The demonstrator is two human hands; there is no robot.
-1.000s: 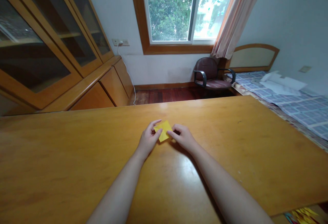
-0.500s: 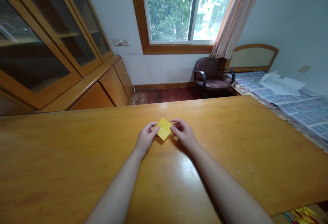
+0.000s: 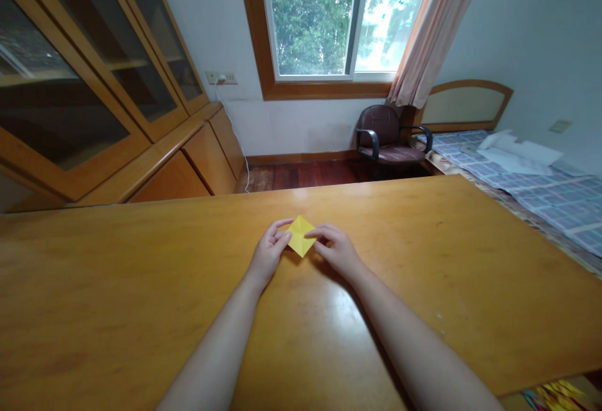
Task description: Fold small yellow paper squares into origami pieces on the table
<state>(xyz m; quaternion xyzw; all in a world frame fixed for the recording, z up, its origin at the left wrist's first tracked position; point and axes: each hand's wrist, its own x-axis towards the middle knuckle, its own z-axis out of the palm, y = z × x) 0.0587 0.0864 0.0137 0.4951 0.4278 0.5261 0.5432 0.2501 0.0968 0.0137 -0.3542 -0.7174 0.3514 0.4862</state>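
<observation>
A small yellow square of paper (image 3: 300, 245) with crease lines is held corner-up, like a diamond, above the wooden table (image 3: 141, 273). My left hand (image 3: 269, 249) pinches its left corner, thumb in front and fingers behind. At the right corner, my right hand (image 3: 337, 246) has its index finger laid across the front of the paper and its thumb at the edge below. Part of the right corner is hidden by these fingers.
Folded yellow paper pieces (image 3: 559, 393) lie low at the bottom right, beyond the table's edge. A maroon armchair (image 3: 380, 128) and a bed (image 3: 531, 179) stand past the table. Glass-door cabinets (image 3: 141, 78) line the left.
My right index finger has moved left from behind the paper's right corner onto its front face. My left hand keeps its pinch, with its index finger now straighter along the upper edge.
</observation>
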